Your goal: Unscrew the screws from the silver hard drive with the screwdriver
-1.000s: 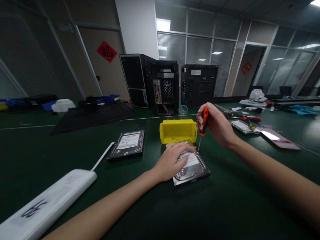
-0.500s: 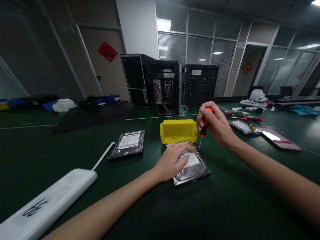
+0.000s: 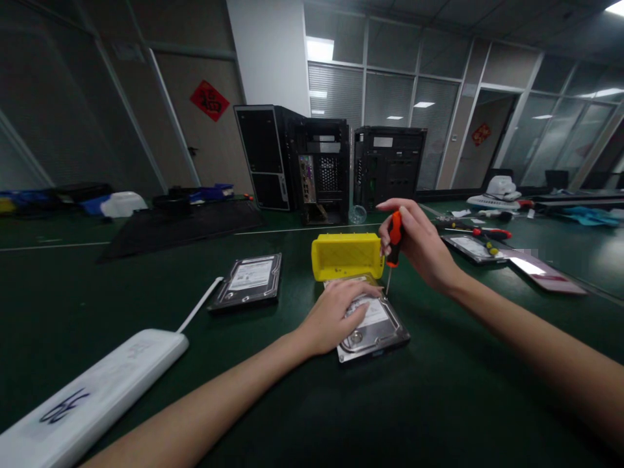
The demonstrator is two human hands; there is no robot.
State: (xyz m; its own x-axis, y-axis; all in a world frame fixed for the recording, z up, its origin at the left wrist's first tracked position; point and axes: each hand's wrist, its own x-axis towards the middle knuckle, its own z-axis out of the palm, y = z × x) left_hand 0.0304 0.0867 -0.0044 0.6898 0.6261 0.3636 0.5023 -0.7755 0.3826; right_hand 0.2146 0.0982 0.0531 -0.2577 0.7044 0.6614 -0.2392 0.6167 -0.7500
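Observation:
In the head view, a silver-and-black hard drive [image 3: 383, 327] with a white label lies on the green table. My left hand [image 3: 336, 312] rests over its left and upper part, fingers laid flat across the top and thumb apart, covering some of the label. Above the drive's right edge, my right hand [image 3: 422, 244] is closed round the handle of an orange-and-black screwdriver [image 3: 395, 239], its index finger lifted. The shaft points down to the edge of the drive; the tip's exact contact is too small to tell. A yellow plastic bin [image 3: 347, 257] stands directly behind the drive.
A second hard drive [image 3: 249, 281] lies to the left, near a white power strip [image 3: 97, 396] and its cord. Another drive [image 3: 472, 248], pliers [image 3: 492, 233] and a pinkish phone-like slab [image 3: 546, 272] are at the right. Black computer cases [image 3: 324, 172] stand at the back.
My right index finger has lifted off the screwdriver's handle, and the grip on it has shifted slightly left. The left hand and the drive stay in place.

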